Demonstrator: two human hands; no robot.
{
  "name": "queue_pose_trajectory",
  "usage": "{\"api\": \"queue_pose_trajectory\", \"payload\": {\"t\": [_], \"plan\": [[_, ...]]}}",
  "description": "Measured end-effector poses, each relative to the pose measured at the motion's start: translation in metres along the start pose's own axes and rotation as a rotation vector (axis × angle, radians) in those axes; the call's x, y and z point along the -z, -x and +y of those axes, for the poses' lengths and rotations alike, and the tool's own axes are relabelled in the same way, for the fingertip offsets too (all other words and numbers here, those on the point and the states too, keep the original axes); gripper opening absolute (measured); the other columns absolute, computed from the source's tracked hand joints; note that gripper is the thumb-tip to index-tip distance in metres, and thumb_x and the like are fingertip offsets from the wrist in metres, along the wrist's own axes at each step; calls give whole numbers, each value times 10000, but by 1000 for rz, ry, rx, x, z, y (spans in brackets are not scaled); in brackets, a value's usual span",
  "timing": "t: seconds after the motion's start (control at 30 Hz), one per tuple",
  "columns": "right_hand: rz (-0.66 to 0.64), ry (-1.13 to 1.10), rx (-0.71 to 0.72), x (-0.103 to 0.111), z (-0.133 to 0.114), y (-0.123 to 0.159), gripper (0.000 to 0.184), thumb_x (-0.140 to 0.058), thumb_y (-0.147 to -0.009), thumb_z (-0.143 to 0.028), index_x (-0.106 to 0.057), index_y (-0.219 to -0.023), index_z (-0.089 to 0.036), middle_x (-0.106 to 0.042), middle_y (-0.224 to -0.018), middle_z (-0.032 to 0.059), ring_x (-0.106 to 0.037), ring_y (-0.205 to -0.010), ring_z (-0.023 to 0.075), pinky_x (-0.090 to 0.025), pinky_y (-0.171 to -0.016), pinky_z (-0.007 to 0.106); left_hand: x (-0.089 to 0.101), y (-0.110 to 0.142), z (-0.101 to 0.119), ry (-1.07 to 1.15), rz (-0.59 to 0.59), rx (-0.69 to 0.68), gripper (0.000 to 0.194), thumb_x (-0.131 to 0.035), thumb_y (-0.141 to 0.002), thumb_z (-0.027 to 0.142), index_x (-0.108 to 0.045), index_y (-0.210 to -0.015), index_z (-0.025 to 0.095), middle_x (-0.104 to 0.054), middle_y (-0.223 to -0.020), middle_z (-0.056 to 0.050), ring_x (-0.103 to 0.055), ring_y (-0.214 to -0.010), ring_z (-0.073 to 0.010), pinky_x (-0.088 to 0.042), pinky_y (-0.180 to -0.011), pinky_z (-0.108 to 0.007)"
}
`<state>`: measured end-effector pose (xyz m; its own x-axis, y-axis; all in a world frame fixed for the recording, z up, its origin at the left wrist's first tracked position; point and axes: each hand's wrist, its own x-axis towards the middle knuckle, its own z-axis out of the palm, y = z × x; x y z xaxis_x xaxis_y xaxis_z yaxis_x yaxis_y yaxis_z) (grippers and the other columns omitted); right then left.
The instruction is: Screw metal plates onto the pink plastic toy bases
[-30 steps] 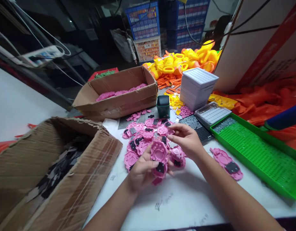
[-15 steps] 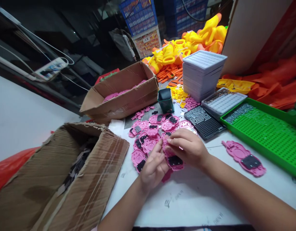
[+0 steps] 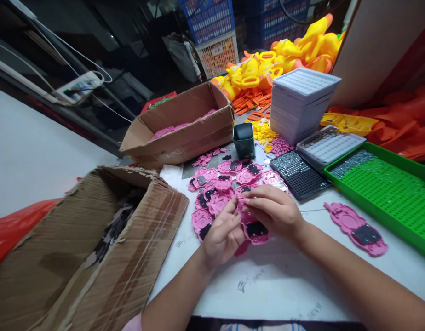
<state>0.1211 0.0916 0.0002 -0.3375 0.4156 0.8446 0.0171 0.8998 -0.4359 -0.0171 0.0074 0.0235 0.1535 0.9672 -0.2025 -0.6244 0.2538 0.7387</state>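
Both hands (image 3: 249, 220) pinch pink part (image 3: 254, 228) w/ black insert; table print unreadable.

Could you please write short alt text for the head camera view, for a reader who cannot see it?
A person's left hand and right hand together hold a pink plastic part over a pile of pink parts on a white table. An open cardboard box sits left, a green tray right.

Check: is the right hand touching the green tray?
Apart. The head view shows the right hand on a pink part, with bare table before the green tray.
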Motion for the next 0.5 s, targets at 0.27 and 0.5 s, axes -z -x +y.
{"api": "queue_pose_trajectory", "payload": {"t": [0.27, 0.5], "plan": [[-1, 12, -8, -2, 0, 1, 114, -588, -846, -108, -624, -944, -153, -681, -936, 107, -639, -864, 189, -554, -748, 366, 2, -5, -2, 21, 104, -51, 296, -687, -796, 275, -582, -1057, 183, -645, -908, -18, -617, -836, -125, -480, -795, -240], [-41, 114, 45, -4, -8, 5, 257, -638, -818, -124, -581, -1064, -174, -689, -913, 71, -626, -855, 191, -552, -800, 378, 6, -8, -6, -89, 212, -160, 267, -742, -752, 337, -564, -733, 139, -569, -639, 32, -494, -559, -57, -399, -560, -161]]}}
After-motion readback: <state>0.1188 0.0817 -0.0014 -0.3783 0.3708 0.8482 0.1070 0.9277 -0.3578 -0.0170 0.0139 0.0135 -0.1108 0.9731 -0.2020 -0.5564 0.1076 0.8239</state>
